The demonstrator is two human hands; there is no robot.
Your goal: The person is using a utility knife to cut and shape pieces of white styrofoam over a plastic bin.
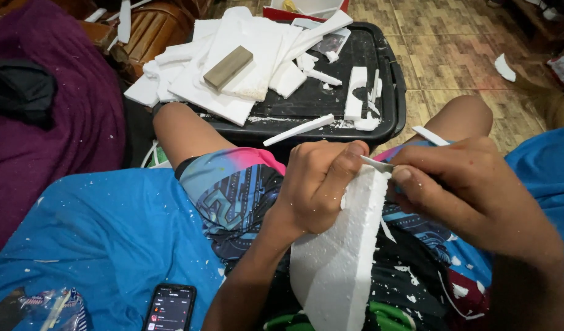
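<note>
Where the head view looks down on a seated lap, item one is a white foam block, standing on edge between the knees, long axis running near to far. Left hand is clenched round its upper left edge, thumb on the top corner. Right hand pinches a thin blade against that same top corner from the right; both hands touch the block. Far side: black bin lid carrying foam scraps and a tan sanding block. Near left: phone on blue cloth. Open floor lies far right.
</note>
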